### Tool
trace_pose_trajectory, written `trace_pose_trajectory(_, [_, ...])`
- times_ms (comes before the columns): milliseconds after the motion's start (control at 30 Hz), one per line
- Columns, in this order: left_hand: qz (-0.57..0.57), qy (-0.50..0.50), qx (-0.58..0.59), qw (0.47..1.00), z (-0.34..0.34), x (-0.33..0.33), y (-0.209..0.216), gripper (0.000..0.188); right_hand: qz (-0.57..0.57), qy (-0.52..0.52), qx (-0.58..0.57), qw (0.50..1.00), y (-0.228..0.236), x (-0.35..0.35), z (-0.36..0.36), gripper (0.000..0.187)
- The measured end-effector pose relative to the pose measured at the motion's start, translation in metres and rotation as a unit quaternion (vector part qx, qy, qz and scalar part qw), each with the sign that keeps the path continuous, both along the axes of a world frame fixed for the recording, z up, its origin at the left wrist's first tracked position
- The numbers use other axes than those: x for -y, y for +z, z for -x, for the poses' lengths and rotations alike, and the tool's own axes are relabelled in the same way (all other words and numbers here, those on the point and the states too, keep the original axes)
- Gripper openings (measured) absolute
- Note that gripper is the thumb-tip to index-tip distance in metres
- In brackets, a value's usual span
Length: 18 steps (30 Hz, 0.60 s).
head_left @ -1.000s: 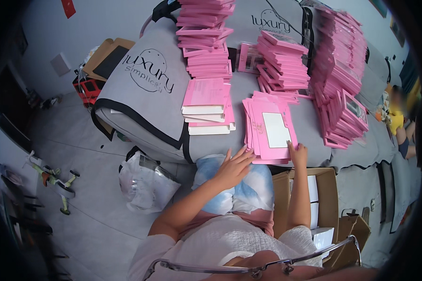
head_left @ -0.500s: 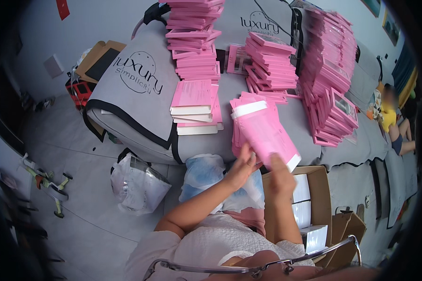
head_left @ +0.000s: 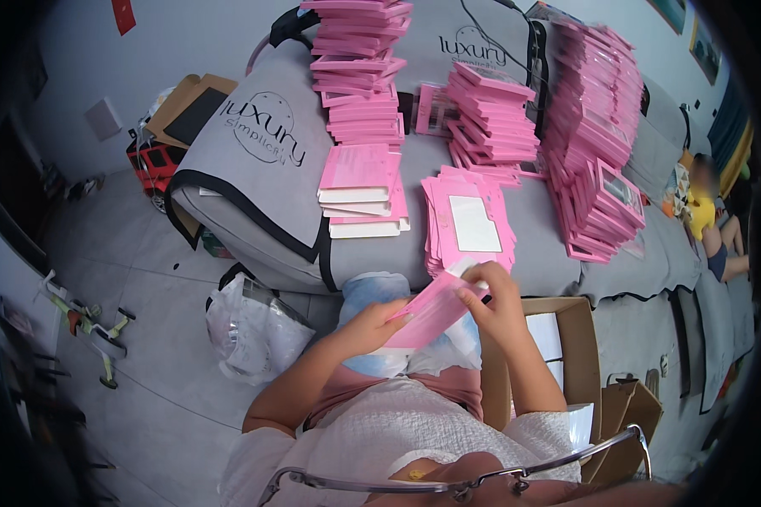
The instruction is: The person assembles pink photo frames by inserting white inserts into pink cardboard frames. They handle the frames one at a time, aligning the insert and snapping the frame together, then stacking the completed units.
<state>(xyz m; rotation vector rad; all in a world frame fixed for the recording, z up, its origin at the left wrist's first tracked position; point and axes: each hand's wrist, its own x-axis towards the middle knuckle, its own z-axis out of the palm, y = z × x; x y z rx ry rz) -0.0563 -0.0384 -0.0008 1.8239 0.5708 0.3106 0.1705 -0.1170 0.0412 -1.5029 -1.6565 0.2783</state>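
A flat pink box (head_left: 435, 310) with white end flaps is held slantwise over my lap. My left hand (head_left: 374, 326) is closed on its lower left side. At its upper right end, by a white flap, the fingers of my right hand (head_left: 492, 297) grip the edge. Just beyond lies a pile of flat pink sleeves (head_left: 441, 211), the top one showing a white rectangle (head_left: 475, 224). Left of that pile, pink boxes with white sides (head_left: 359, 198) lie stacked at the sofa's front edge.
Tall stacks of pink boxes (head_left: 364, 76) (head_left: 492, 118) (head_left: 592, 101) stand on the grey sofa (head_left: 254, 211). A cardboard carton (head_left: 577, 338) with white boxes is at my right. On the floor at left are a plastic bag (head_left: 258, 334) and a child's scooter (head_left: 84, 325). A person in yellow (head_left: 700, 215) sits far right.
The pink box has come off the sleeve pile toward my lap and turned, its right end now higher. My left hand moved left and nearer; my right hand shifted to the flap end.
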Motion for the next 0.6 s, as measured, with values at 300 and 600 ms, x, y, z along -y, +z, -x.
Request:
trace_pose_trajectory(300, [-0.272, -0.005, -0.073, 0.96, -0.014, 0.031, -0.02, 0.059, 0.272, 0.053, -0.266, 0.923, -0.032, 0.003, 0.017, 0.021])
trace_pose_trajectory(600, [-0.058, 0.016, 0.08, 0.995, -0.024, 0.028, -0.004, 0.044, 0.291, 0.179, -0.284, 0.896, -0.015, 0.0, 0.01, 0.012])
